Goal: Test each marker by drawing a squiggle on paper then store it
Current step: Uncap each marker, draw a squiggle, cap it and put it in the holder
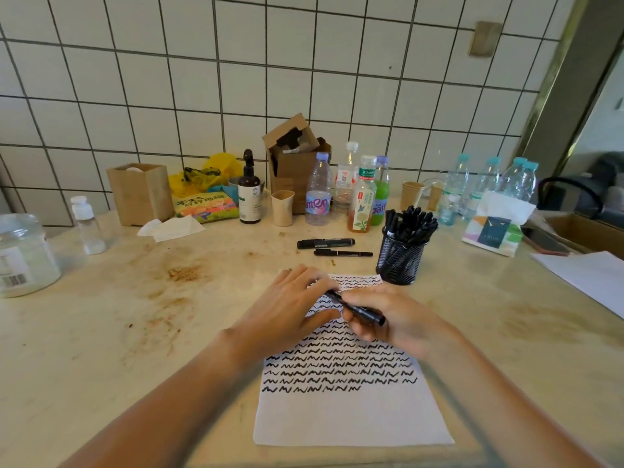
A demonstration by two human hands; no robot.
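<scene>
Head view first: what's in the containers?

— Black mesh cup (401, 256), just past the paper's far right corner, packed with black markers (410, 222) standing on end; too many and too bunched to count. At the back, an open cardboard box (293, 170), contents unclear, and a tan box (140, 194) with something white inside.

— And loose ones?

— Two markers lie on the table (135, 332) beyond the paper: a thick one (326, 243) and a thin one (342, 254) just in front of it. A third, the held marker (356, 307), sits above the sheet's upper half.

— Hands?

— Right hand (388, 315) has fingers curled round the barrel. Left hand (290, 309) meets the marker's far end, fingers mostly straight; whether it pinches the tip or cap, I can't tell.

— The paper (351, 417)?

— One sheet, rows of black squiggles down to the middle, the near part blank. Its near edge lies close to the table's front edge. Bare, stained tabletop spreads left of the sheet; another white sheet (584, 275) lies well apart on the right.
</scene>
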